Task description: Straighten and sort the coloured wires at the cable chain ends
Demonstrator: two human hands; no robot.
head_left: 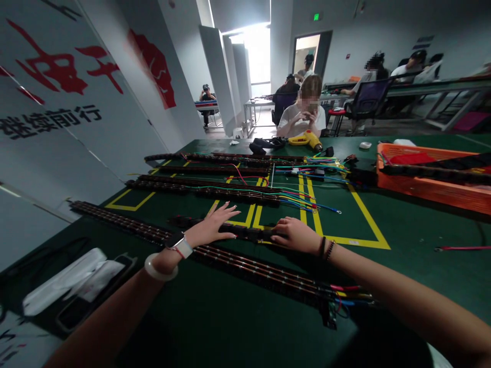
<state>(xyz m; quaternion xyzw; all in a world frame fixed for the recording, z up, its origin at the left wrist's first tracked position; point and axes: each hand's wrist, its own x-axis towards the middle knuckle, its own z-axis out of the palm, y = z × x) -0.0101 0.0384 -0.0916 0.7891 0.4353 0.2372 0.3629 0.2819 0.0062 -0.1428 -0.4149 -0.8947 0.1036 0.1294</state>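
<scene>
A short black cable chain [249,233] lies across the green table, between longer rows. My left hand [210,226] rests over its left part, palm down, with the fingers stretched and spread. At the chain's right end my right hand [297,235] has its fingers curled around it. Nearer to me, a long cable chain [245,263] filled with dark cables runs diagonally under my left wrist. Red, yellow and blue wire ends [347,294] come out of its right end. Beyond my hands lies another long bundle [207,189] with coloured wires and ring terminals [314,207].
Yellow tape [368,220] marks rectangles on the green table [414,286]. An orange basket [429,197] holding black chains stands at the right. A yellow heat gun [307,139] lies at the far edge, before a seated person [303,112]. White pouches [72,278] lie at the left.
</scene>
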